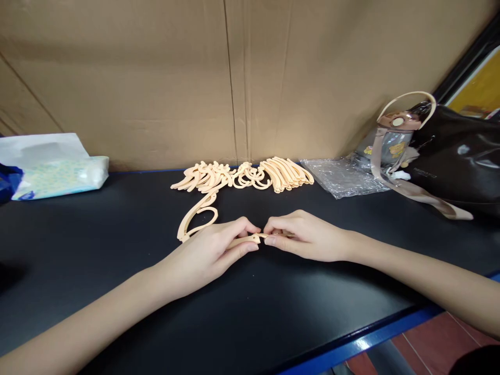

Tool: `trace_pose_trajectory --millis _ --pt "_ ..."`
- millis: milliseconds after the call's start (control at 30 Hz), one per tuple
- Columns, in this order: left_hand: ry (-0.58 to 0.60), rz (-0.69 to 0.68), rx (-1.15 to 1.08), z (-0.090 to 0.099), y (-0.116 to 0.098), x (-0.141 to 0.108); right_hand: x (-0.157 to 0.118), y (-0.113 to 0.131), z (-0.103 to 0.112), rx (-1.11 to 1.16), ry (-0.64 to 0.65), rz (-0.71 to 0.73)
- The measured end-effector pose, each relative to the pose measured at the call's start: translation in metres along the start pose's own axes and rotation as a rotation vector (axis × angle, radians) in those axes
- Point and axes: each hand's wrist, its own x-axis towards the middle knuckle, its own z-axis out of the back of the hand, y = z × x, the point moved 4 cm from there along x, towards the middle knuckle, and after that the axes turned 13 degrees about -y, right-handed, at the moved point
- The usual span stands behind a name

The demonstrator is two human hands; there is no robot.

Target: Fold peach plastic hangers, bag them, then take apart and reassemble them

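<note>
My left hand (219,247) pinches a beige strip-like plastic piece (253,238), whose holed end shows between thumb and fingers. Facing it, my right hand (302,234) grips a thinner beige piece (262,236) that meets that end; most of it is hidden by the fingers. Just behind my left hand lies a beige piece with a curved hook (191,216). Farther back, beige parts form a row: a pile of curved pieces (207,176) at left, small hooks (250,175) in the middle and long strips (287,174) at right.
The black table (136,219) has a blue edge and stands against a cardboard wall (156,78). A tissue pack (62,174) lies at the left. At the right are a clear plastic bag (344,177), a strapped bottle (394,140) and a black bag (461,156).
</note>
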Motion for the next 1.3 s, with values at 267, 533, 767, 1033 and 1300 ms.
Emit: trace_pose_trajectory --millis 267,533,767,1033,1300 --pt "0.012 -0.005 -0.047 0.0 -0.0002 0.0006 -0.0026 0.0017 -0.0004 -0.113 0.015 0.096" --pt "0.044 0.003 -0.106 -0.0005 -0.0025 -0.0016 -0.0072 0.0016 -0.006 -0.227 -0.003 0.172" --pt "0.066 0.014 -0.072 -0.0015 -0.0001 0.0012 -0.0072 0.0028 -0.0061 -0.274 -0.005 0.18" --pt "0.08 0.025 -0.086 -0.002 0.0026 0.0014 -0.0022 0.0057 -0.0006 -0.275 0.038 0.119" --pt "0.078 0.055 -0.143 -0.0021 0.0039 0.002 -0.0034 0.004 -0.001 -0.244 0.028 0.099"
